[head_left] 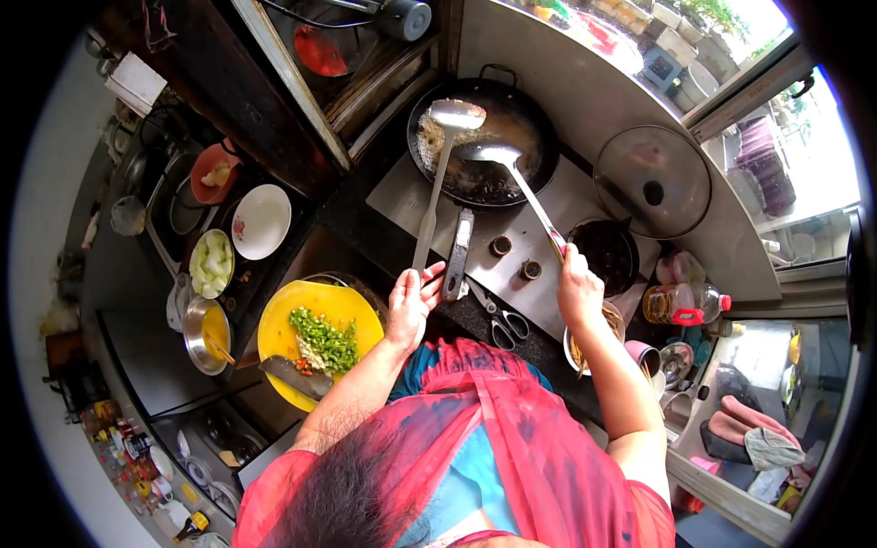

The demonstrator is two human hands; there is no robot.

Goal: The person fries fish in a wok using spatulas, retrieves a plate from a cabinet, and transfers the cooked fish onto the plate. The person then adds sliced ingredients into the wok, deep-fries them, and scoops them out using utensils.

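My left hand (411,306) holds the long metal handle of a spatula (431,205), some of its fingers stretched out beside the wok handle (457,256). The spatula's broad blade is over the far left part of the black wok (545,173). My right hand (579,290) is closed around the handle of a metal ladle (525,187). The ladle's bowl is over the middle of the wok, close to the spatula blade. Brownish liquid, with pale bubbling stuff at the left, is in the wok; the tools partly hide it.
A yellow board (274,320) with chopped green pieces and a cleaver (297,376) lies to the left. Scissors (502,324) are near the counter's front edge. A dark pot (605,251), a glass lid (653,164) and an oil bottle (670,304) stand at the right.
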